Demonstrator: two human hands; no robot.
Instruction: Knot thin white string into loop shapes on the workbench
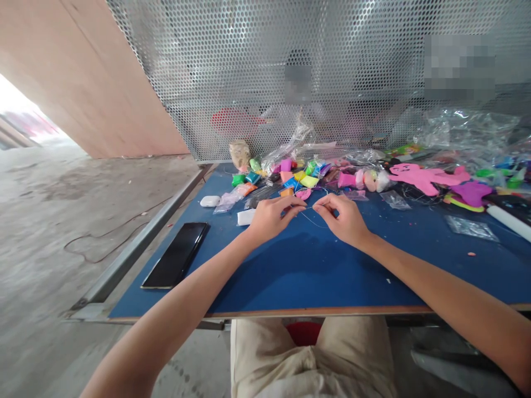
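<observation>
Over the middle of the blue tabletop (282, 282), my left hand (271, 216) is closed in a pinch on a thin, pale thread (314, 223). Facing it a short gap away, my right hand (343, 220) also pinches the thread between thumb and fingertips. Slack thread hangs in a loop below the fingertips, and more of it curves up behind them. Whether it is string or fine wire is too small to make out. Just beyond the hands lie a pink piece (304, 194) and an orange block (286, 192).
A black phone (176, 255) lies at the left, with a white earbud case (209, 201) beyond it. Colourful soft pieces and plastic bags line the back, including a pink figure (423, 176). Behind them rises a perforated metal screen (249, 61). A small clear packet (472, 228) rests at right.
</observation>
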